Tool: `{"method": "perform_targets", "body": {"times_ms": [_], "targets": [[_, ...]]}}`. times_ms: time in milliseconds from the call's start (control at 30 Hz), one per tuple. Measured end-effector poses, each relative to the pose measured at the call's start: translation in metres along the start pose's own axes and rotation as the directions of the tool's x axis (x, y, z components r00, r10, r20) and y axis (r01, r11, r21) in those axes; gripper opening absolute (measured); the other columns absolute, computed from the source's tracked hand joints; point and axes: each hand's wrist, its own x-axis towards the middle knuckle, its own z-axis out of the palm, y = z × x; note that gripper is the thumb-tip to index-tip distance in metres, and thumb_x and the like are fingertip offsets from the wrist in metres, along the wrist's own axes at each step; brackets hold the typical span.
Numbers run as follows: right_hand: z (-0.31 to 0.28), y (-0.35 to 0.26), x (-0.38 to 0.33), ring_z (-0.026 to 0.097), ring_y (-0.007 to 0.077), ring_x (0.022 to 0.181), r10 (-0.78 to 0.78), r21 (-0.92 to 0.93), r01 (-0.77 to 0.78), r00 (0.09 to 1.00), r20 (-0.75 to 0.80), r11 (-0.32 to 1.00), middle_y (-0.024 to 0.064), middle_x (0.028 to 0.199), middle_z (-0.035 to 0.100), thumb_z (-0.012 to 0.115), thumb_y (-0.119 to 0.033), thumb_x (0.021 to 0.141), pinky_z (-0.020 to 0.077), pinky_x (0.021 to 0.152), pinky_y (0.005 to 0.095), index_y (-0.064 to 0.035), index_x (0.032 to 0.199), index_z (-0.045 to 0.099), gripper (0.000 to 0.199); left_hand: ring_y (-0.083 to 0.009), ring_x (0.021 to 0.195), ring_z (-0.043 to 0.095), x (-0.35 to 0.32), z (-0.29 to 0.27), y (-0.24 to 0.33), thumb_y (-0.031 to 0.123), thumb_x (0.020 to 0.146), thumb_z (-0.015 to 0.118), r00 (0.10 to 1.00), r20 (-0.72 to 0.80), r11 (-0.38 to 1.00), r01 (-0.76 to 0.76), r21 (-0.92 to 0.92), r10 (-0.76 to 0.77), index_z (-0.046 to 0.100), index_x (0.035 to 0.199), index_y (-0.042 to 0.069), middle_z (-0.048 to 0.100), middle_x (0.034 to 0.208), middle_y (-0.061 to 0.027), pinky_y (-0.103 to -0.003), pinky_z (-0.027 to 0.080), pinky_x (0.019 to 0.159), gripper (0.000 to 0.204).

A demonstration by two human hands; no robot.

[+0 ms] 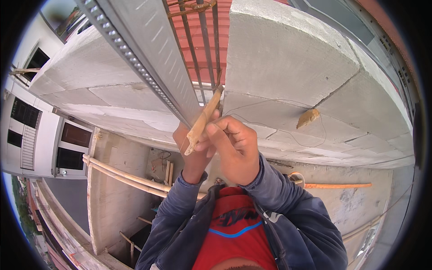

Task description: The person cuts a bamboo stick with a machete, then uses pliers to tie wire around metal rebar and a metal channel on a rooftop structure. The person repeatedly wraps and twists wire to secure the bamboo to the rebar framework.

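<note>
A short, rough wooden stick (205, 118) slants up in front of my chest, beside a perforated metal channel (148, 49). My left hand (191, 148) is closed round the stick from behind, its fingers partly hidden. My right hand (236, 146) is closed, thumb and forefinger pinched together against the stick's side; a thin line seems to run at these fingers, but what they pinch is too small to make out. A thin wire (258, 102) loops off to the right across the block wall. Near that loop hangs a broken yellowish chunk (308, 118).
Pale block wall (288, 54) stands on both sides of upright rusty rebar (202, 45). Behind the bars lies a red corrugated roof (191, 33). Bamboo poles (130, 180) cross at lower left. On the right are a bucket (296, 178) and an orange pole (337, 185).
</note>
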Motion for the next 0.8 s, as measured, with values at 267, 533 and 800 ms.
{"method": "perform_targets", "body": {"times_ms": [267,533,800], "targets": [[0.0,-0.005,0.002,0.075,0.0165,0.082,0.034,0.038,-0.033,0.999,-0.036,0.999,0.0127,0.094,0.077,0.054,-0.016,0.113,0.0581,0.066,0.0285,-0.0003,0.101,0.065,0.023,-0.0128,0.099,0.07,0.021,-0.022,0.021,0.024,0.088,0.087,0.95,0.245,0.98,0.2,-0.006,-0.192,0.07,0.121,0.0,0.075,0.107,-0.0076,-0.031,0.055,0.084,0.044],[-0.001,0.002,-0.005,0.077,0.0175,0.089,0.006,0.057,-0.006,1.0,-0.005,0.998,0.0127,0.101,0.076,0.052,-0.02,0.115,0.0609,0.073,0.0276,0.0,0.105,0.063,0.025,-0.0141,0.106,0.068,0.022,-0.035,0.022,0.014,0.091,0.083,0.917,0.389,0.966,0.179,-0.188,-0.094,0.065,0.132,0.0,0.073,0.115,-0.006,-0.033,0.055,0.094,0.047],[0.007,0.005,-0.007,0.073,0.0128,0.091,-0.056,0.032,0.055,0.998,0.008,0.998,0.0082,0.098,0.073,0.053,-0.016,0.114,0.06,0.08,0.0277,0.0016,0.106,0.063,0.022,-0.0169,0.117,0.067,0.012,-0.042,0.011,0.01,0.096,0.077,0.891,0.424,0.944,0.264,-0.197,-0.16,0.054,0.15,-0.002,0.069,0.132,-0.0102,-0.033,0.055,0.099,0.059]]}}
